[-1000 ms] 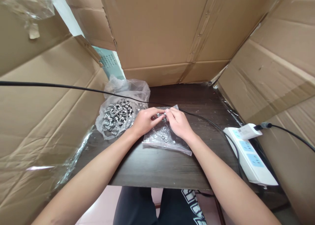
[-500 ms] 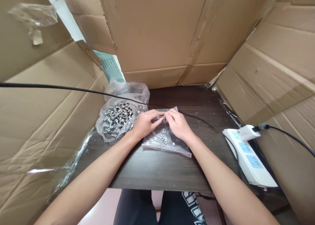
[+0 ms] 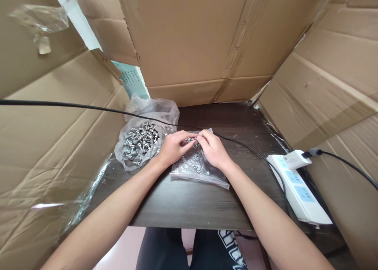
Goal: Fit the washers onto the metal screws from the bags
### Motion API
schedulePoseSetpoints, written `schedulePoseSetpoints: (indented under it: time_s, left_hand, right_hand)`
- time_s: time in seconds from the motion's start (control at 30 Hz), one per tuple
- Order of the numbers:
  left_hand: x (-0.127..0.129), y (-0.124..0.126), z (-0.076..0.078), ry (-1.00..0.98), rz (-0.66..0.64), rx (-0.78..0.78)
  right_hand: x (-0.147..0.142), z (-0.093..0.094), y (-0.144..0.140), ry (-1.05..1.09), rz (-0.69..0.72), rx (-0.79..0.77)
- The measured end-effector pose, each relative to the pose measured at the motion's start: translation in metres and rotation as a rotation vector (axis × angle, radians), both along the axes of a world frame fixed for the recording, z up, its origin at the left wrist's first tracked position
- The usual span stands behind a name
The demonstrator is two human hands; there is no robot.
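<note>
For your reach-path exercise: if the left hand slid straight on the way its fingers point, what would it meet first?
Probably the right hand: the left hand points rightward at it, both pinching a small silvery metal screw.

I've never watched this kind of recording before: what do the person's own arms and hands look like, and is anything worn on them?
Both forearms are bare to the frame edge: no sleeves, gloves, watch or rings show. The left hand and right hand have short, plain nails.
</note>
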State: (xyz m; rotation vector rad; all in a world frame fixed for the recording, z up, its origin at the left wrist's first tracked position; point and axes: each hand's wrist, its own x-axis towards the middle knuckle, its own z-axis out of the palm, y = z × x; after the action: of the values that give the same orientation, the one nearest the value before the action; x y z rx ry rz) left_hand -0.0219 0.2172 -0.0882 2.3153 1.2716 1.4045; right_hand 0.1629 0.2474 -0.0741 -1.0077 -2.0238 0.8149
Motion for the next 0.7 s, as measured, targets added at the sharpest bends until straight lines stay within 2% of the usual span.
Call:
schedulePoseSetpoints:
  time_s: [0.43, 0.7]
  left_hand:
    - [-0.0010, 0.0005, -0.0008, 0.044, -0.020, 0.009]
    - [-0.0007, 0.0008, -0.0010, 0.034, -0.031, 0.041]
  right_hand:
    - [0.0003, -0.0003, 0.0002, -0.028, -0.005, -0.010]
    - [-0.0003, -0.0031, 0.0001, -0.033, -0.025, 0.040]
